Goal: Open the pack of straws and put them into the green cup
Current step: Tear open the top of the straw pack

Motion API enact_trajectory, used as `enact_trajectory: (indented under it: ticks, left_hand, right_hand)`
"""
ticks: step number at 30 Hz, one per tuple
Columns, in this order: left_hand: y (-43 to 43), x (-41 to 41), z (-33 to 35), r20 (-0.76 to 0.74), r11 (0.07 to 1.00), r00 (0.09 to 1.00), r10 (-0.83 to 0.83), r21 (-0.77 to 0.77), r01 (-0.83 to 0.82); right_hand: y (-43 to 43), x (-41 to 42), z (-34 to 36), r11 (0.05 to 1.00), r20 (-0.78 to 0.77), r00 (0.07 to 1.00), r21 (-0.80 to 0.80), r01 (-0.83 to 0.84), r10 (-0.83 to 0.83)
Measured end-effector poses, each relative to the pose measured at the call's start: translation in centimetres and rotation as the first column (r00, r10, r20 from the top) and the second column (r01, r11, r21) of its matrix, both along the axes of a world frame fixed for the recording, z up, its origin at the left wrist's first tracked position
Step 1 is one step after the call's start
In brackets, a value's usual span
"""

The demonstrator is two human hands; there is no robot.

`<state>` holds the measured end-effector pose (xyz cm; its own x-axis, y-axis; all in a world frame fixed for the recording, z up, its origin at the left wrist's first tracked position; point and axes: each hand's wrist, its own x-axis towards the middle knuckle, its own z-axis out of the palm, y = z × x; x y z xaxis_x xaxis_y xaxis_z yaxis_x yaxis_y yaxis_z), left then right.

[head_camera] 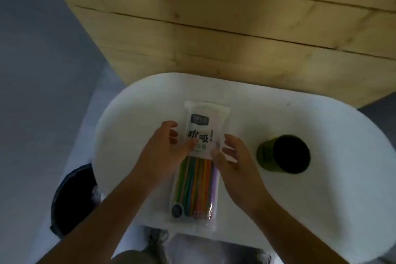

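Observation:
A long clear pack of coloured straws (196, 180) lies on the white oval table (300, 199), its white printed label end pointing away from me. My left hand (166, 148) rests at the pack's left edge, fingers spread, thumb touching the label. My right hand (231, 156) is at the pack's right edge, fingers apart, thumb on the wrapper. Neither hand has lifted the pack, which looks sealed. The green cup (284, 153) stands upright to the right of my right hand, its dark mouth open and nothing visible inside.
A wooden plank wall or counter (214, 28) rises just behind the table. A dark bin with a bag liner (71, 197) stands on the floor at the table's left. My shoes (156, 240) show below the near table edge.

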<state>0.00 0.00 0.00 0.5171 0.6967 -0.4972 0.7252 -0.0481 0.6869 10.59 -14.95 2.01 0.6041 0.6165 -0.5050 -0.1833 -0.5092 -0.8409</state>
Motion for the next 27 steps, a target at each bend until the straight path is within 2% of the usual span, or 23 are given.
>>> enact_trajectory:
  ticks: [3,14,19,24,27]
  left_hand:
    - [0.3,0.6,-2.3,0.052,0.995,0.998,-0.041,0.095,0.036]
    - [0.0,1.0,-4.8,0.366,0.995,0.93,0.028,0.075,-0.06]
    - [-1.4,0.0,-2.5,0.511,0.996,0.86,-0.015,0.086,-0.034]
    - [-3.6,-2.0,1.8,0.645,0.995,0.759,-0.088,0.017,0.1]
    - [-5.1,-3.0,4.9,0.705,0.988,0.696,-0.136,0.044,0.147]
  right_hand:
    - [0.5,-0.2,-3.2,0.998,0.067,0.998,0.054,0.017,-0.02]
    - [0.2,0.5,-7.5,0.957,0.091,0.992,0.286,0.052,-0.081]
    - [-0.6,0.6,-4.1,0.932,0.153,0.975,0.349,0.098,-0.16]
    - [-2.2,1.2,0.9,0.906,0.252,0.929,0.394,0.156,-0.27]
    - [-4.3,1.1,5.3,0.878,0.316,0.908,0.468,0.104,-0.276]
